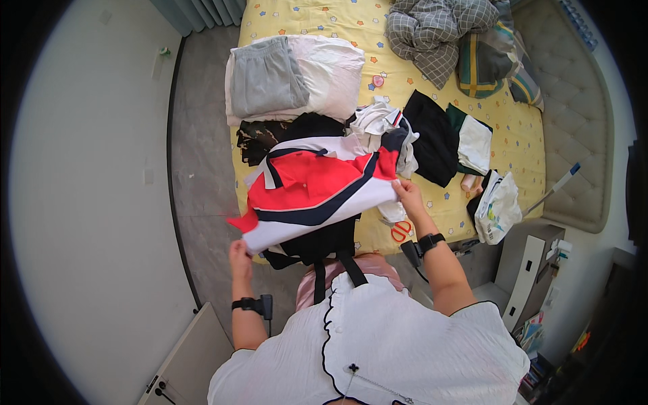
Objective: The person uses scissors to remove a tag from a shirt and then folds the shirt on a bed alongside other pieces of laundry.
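A red, navy and white collared shirt (314,187) is stretched between my two hands above the near side of the bed. My left hand (240,258) grips its white lower edge at the left, and my right hand (409,197) pinches the white edge at the right. Its collar points away from me. Black garments (324,238) lie partly hidden beneath it. Beyond it are a dark patterned garment (260,139) and a crumpled white garment (377,119). Folded grey bottoms (268,76) rest on a folded white bedding-like cloth (334,71).
Red-handled scissors (401,231) lie at the near edge of the yellow star-print bed (374,243). Folded black (430,136) and white (475,144) garments, then a white printed bag (498,207), sit to the right. A grey checked quilt (435,40) is farther back. A cabinet (526,278) stands at the right.
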`<action>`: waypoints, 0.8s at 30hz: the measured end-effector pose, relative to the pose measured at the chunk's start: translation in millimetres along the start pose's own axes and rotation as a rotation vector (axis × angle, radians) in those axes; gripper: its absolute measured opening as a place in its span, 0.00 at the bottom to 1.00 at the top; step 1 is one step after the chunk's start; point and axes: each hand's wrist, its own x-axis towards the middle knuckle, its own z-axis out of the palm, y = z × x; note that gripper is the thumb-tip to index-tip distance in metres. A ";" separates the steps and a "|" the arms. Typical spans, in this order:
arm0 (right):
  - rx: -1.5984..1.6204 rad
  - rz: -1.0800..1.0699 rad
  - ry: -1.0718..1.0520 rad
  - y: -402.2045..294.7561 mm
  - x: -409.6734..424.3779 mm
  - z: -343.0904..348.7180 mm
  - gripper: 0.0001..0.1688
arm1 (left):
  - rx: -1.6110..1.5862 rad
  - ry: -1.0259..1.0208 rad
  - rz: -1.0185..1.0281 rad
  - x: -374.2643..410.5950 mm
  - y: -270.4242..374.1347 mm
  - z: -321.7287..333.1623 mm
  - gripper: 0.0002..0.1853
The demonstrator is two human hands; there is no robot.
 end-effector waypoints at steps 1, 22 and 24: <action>-0.055 0.049 0.010 26.2 3.5 -4.4 0.17 | -0.016 0.053 -0.061 1.6 -24.1 -2.1 0.06; -0.146 -0.427 0.541 62.7 46.8 45.5 0.11 | 0.694 0.625 0.743 56.3 -4.9 71.9 0.14; -0.452 -0.755 0.291 23.1 6.7 57.4 0.13 | 0.955 0.331 0.729 16.3 19.4 100.5 0.16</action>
